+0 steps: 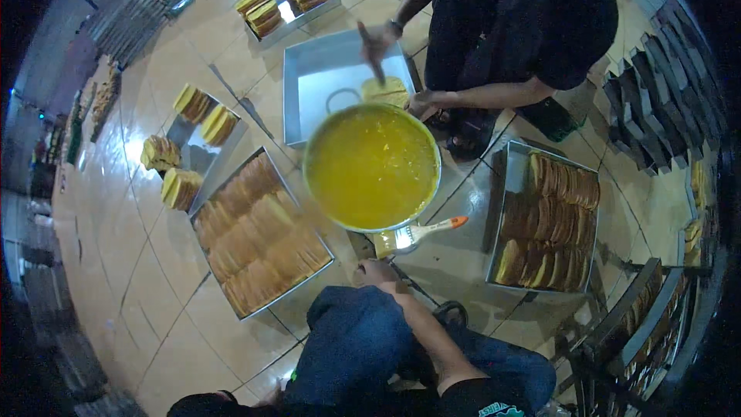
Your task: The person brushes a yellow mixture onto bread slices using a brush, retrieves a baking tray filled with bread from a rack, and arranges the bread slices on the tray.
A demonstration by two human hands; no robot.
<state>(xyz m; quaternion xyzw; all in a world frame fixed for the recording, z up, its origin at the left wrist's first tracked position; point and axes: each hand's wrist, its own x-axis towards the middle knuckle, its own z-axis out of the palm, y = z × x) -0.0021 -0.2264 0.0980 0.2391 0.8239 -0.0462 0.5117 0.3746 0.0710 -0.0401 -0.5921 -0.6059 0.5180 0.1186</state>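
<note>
My right hand (381, 275) is in front of my bent knee with its fingers curled; I see nothing in it. Just beyond it lies a flat paintbrush (422, 233) with an orange-tipped wooden handle and yellow-coated bristles, at the near rim of a round metal pot (438, 182). Yellow liquid (370, 168) fills much of the pot. My left hand (275, 397) shows only in part at the bottom edge, beside my leg, its fingers unclear. To the left of the pot, a metal tray (329, 262) holds rows of browned bread slices (260, 237).
Across from me, a co-worker's hand (379, 40) is over a large metal tray (292, 75) with yellow bread slices (385, 91). Another filled tray (492, 278) lies right; smaller bread trays (197, 150) (304, 18) lie left and at the back. A metal rack (625, 307) stands lower right.
</note>
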